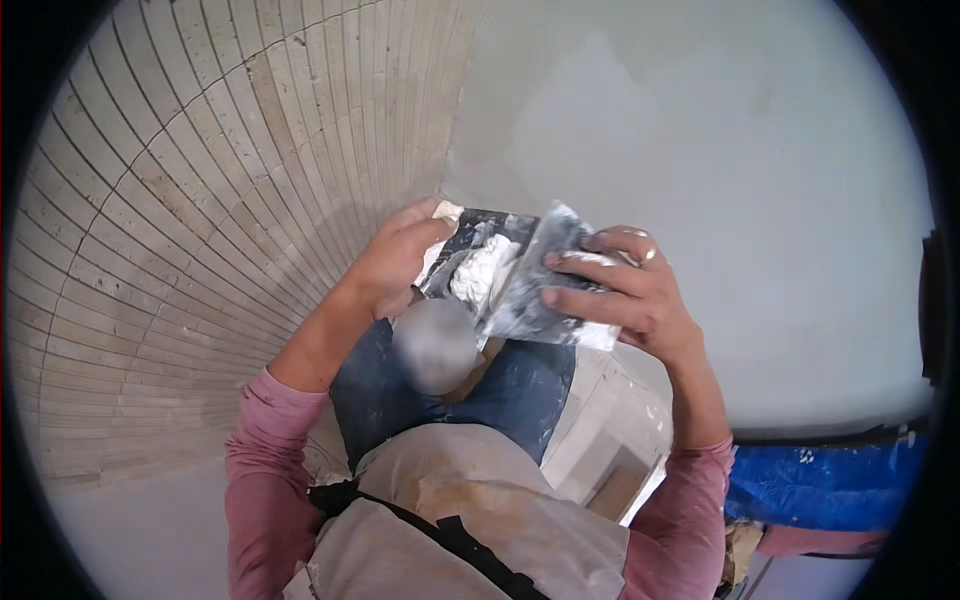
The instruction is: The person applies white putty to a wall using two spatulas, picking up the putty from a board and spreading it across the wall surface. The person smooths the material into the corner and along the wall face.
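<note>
My left hand (400, 258) is closed around the left end of a dark, smeared plastering blade (478, 222). A lump of white putty (484, 268) sits on that blade. Fingers laid across its face, my right hand (630, 290) grips a wide metal putty knife (530, 305) streaked with white. The knife's edge meets the putty lump and overlaps the right part of the dark blade. White smears coat several fingers. A blurred, pale round patch (435, 345) appears just below the left hand; I cannot tell what it is.
A wall of narrow beige strips (200, 180) curves along the left. To the right stretches a smooth grey-white surface (760, 220) with a lighter patch. Below my right forearm lie a pale, box-like thing (605, 445) and blue sheeting (830, 485).
</note>
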{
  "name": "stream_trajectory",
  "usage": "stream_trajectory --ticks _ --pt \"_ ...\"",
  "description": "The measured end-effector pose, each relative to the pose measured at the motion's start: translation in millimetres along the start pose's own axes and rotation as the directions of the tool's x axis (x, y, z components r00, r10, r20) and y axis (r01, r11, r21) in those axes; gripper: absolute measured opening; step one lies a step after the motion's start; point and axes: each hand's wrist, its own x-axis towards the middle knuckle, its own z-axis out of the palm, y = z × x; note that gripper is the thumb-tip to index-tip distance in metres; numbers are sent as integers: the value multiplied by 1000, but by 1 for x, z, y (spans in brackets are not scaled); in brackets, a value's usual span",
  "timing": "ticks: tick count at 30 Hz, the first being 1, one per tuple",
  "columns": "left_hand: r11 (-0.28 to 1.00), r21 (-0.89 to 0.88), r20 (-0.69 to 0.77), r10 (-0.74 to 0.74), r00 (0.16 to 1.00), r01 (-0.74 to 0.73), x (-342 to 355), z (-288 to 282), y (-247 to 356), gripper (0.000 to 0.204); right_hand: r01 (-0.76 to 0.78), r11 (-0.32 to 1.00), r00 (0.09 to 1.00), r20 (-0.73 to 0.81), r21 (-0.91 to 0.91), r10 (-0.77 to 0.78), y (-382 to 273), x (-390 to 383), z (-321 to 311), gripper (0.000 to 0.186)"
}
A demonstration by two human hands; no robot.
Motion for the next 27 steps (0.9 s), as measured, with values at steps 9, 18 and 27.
stream_trajectory --ticks 9,18,27 --pt "993 106 119 -63 991 51 -4 -2 4 25 11 1000 990 140 9 -12 -3 14 -32 43" --pt "979 195 178 -90 980 54 1 0 20 26 75 995 980 182 70 -86 2 14 -1 49" --pt "950 293 -116 150 982 -110 12 -21 76 43 -467 540 453 -335 700 826 39 -99 -18 22"
